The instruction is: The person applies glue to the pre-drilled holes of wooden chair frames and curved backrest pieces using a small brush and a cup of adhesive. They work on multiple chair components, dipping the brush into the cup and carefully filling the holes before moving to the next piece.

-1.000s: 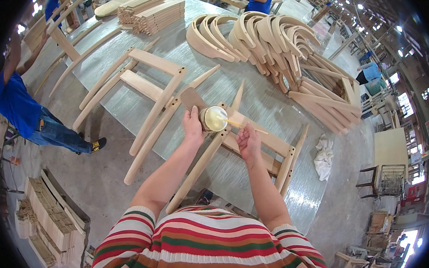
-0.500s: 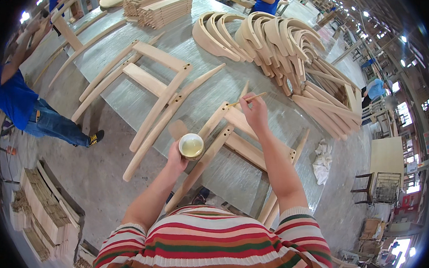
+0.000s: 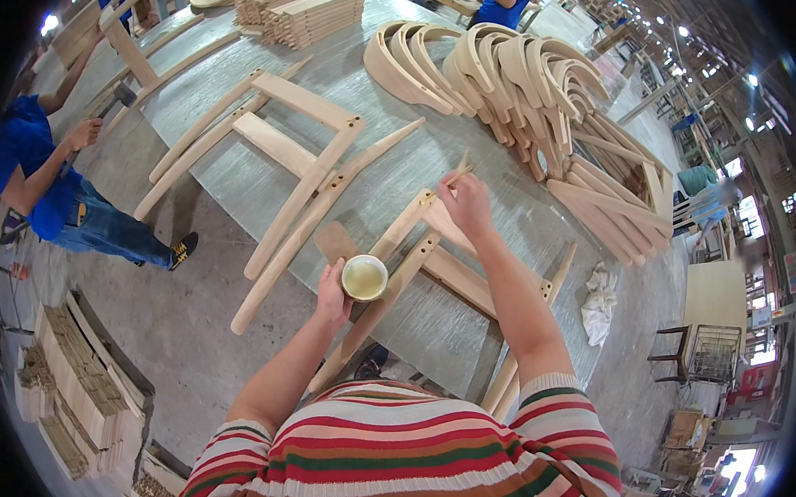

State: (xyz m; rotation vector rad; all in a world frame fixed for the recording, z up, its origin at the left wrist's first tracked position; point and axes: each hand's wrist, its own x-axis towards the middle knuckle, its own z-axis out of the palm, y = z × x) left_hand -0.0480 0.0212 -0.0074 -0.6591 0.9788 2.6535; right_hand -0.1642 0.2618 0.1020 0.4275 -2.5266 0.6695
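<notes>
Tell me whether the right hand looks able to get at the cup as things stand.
Probably yes: the cup is open-topped in the left hand, and nothing seems to block the space above the wooden frame between it and the right hand, which holds a thin stick.

Furniture workshop, with chair frames (image 3: 299, 155) and stacked wooden parts (image 3: 300, 18).

Table: lg table (image 3: 345, 91) is filling the ctr, its grey top shining.
Flr: grey concrete floor (image 3: 187, 349) is spreading L & R of it, catching faint glare.
R side: dark chair (image 3: 685, 350) is standing just beside a wire rack (image 3: 716, 349); pale panel (image 3: 715, 295) is sitting nr both.
Windows: bright windows (image 3: 752, 208) are glaring along far R.
Roof: dark roof (image 3: 736, 35) is stretching over upper R, w/ small ceiling lights (image 3: 753, 80) glowing.
</notes>
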